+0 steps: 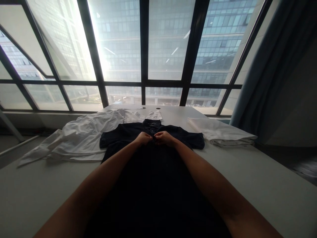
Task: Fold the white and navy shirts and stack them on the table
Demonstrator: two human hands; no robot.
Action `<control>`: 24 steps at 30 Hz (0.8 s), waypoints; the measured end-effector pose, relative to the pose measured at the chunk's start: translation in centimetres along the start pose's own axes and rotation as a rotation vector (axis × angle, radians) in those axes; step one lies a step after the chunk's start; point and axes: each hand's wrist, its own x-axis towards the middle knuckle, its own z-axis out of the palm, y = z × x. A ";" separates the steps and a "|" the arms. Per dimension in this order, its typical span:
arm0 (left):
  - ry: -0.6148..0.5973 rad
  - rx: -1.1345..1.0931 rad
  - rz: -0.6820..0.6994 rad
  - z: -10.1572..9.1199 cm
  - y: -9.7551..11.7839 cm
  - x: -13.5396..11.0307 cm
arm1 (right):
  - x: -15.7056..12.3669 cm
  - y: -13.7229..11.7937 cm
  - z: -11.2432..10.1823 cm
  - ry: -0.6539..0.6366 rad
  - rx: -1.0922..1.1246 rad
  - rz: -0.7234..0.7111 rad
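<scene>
A dark navy short-sleeved shirt lies spread on the white table, its collar at the far end and a sleeve out to each side. Both my hands meet at its front placket, just below the collar. My left hand pinches the placket edge from the left. From the right, my right hand has its fingers curled and pressed together on the same placket. Small buttons show faintly above the fingertips. The lower part of the shirt merges with dark clothing near me and is hard to make out.
Rumpled white garments are heaped on the table's left. To the right sits a folded stack of white cloth. The white table reaches toward large framed windows. A blue-grey curtain hangs at the right.
</scene>
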 end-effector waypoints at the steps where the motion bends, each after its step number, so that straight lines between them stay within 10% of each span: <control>1: 0.001 0.003 0.010 0.1 -0.1 0.1 | 0.1 0.1 0.1 0.014 -0.020 0.000; 24: 0.043 0.080 -0.047 0.3 0.4 0.3 | -1.0 -0.4 2.0 0.217 -0.903 -0.356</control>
